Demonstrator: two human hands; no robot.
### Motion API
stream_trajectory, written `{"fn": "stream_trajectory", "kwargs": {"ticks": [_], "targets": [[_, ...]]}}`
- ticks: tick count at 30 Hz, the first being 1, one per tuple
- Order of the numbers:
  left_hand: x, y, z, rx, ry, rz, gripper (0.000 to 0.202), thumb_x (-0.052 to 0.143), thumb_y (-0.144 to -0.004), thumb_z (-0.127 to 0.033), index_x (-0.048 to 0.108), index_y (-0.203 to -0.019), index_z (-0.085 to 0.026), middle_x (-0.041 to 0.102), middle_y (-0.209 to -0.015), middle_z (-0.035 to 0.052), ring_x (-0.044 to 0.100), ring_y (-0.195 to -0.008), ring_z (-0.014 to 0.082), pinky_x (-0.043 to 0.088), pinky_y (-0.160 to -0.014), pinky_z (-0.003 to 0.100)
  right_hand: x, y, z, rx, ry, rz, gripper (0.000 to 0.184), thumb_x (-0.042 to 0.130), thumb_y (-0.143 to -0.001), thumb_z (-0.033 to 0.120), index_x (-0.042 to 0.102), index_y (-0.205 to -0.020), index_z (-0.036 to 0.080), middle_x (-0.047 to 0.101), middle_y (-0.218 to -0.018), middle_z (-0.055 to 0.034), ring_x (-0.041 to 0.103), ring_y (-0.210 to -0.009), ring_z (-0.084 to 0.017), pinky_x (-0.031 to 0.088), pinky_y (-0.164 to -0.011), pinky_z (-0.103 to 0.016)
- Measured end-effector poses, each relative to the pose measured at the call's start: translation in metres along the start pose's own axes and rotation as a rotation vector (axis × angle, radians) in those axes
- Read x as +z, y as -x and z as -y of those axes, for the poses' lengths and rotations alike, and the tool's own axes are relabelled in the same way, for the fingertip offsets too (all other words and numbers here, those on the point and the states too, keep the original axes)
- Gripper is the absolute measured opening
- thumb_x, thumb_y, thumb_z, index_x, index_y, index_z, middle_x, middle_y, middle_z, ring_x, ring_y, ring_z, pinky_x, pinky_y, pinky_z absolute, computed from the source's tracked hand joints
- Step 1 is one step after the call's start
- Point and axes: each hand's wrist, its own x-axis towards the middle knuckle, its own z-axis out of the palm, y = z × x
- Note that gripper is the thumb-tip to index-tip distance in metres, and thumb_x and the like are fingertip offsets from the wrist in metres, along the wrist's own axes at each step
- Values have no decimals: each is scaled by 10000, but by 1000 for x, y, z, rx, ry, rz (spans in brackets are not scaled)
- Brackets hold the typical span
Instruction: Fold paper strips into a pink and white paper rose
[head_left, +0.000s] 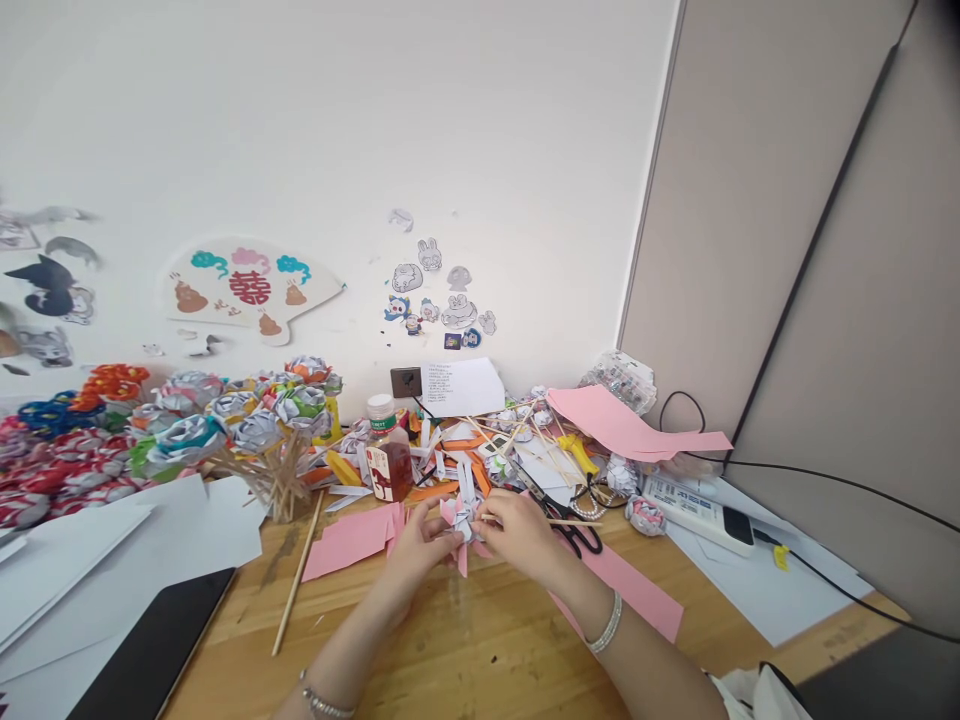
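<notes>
A white and pink paper flower (pixel 465 522) is between my two hands above the wooden table (pixel 450 650). My left hand (pixel 420 550) is closed on its left side, thumb and fingers pinching the petals. My right hand (pixel 521 535) is curled at the flower's right side, gripping a thin wooden stick (pixel 576 522) that juts out to the right. The stick's other end shows near the flower; whether it enters the flower I cannot tell. Pink paper pieces (pixel 352 540) lie left of my left hand. Black-handled scissors (pixel 583 535) rest just beyond my right hand, beside a pink strip (pixel 630 590).
A bottle of reddish liquid (pixel 386 460) stands behind my left hand. Paper scraps (pixel 450 450) pile along the wall. At left are bunched paper flowers (pixel 255 420), a loose stick (pixel 296 580), white sheets (pixel 135 540) and a black tablet (pixel 161 650). A white power strip (pixel 697 515) with cables lies right.
</notes>
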Motion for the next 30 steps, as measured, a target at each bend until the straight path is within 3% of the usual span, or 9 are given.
{"fn": "stream_trajectory", "kwargs": {"ticks": [11,22,30], "targets": [[0,0,1,15,6,-1,633,776,-576,-319,451,-1101,-178,679,-768,24,597,-561,132,443,-522,241,1,0,-1,-34,9,14,111,616,-773,151,596,-672,190,620,-763,20,558,-754,-122,332,-650,-210],[2,4,-1,-1,-2,-10,601,754,-593,-286,424,-1086,-187,676,-767,12,600,-564,133,453,-536,248,3,1,1,-83,120,-52,235,523,-793,91,477,-575,167,527,-641,30,458,-617,-97,251,-562,-221],[0,1,1,10,-9,-1,616,760,-576,-295,440,-1091,-185,671,-776,17,595,-572,133,447,-527,245,2,0,-1,-48,12,-20,179,567,-774,127,536,-605,176,565,-688,27,513,-676,-105,299,-597,-204]]}}
